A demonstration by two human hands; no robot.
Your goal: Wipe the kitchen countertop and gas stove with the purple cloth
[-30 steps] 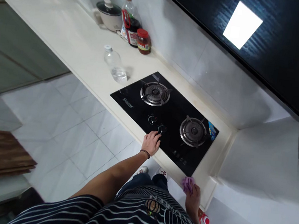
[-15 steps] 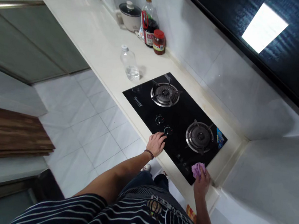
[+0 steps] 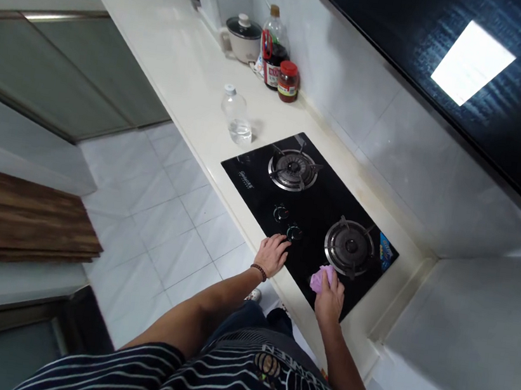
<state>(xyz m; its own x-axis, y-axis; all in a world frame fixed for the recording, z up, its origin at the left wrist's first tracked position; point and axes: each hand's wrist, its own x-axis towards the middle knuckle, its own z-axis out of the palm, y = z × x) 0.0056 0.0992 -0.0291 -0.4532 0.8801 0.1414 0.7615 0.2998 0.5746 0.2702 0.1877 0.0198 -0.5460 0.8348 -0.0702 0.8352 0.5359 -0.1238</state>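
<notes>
The cloth (image 3: 319, 277) is a pink wad on the black glass of the hob (image 3: 322, 200), at its near edge, just on the near side of the right burner (image 3: 348, 246); our right hand (image 3: 330, 298) is closed over it, fingers bunched on the fabric and pressing it to the glass, with nothing else in that hand. Our left hand (image 3: 273, 254) lies on the hob's near edge to the left of the cloth, fingers curled towards the near knob (image 3: 294, 232); we cannot tell whether the fingertips pinch the knob or only rest beside it; the far knob (image 3: 280, 213) stands free just beyond.

That, we judge, is the chief hazard; a lean or a push on that hand could turn the knob and light a burner with the cloth and our fingers just beside the grate. The cloth could also snag on the prongs of the right burner if it slid towards them; a loose corner could catch and drag the grate off its seat. The left burner (image 3: 293, 169) sits well apart, far and left on the glass; a blue sticker (image 3: 385, 250) at the right edge could lift under rubbing.

On the counter (image 3: 182, 63) a clear bottle (image 3: 236, 115) stands near the hob's far left corner; a wide swing of an arm could topple it; the jar (image 3: 288, 81), the sauce bottle (image 3: 274, 46) and the pot (image 3: 244, 30) stand by the far wall, well apart from both hands.
</notes>
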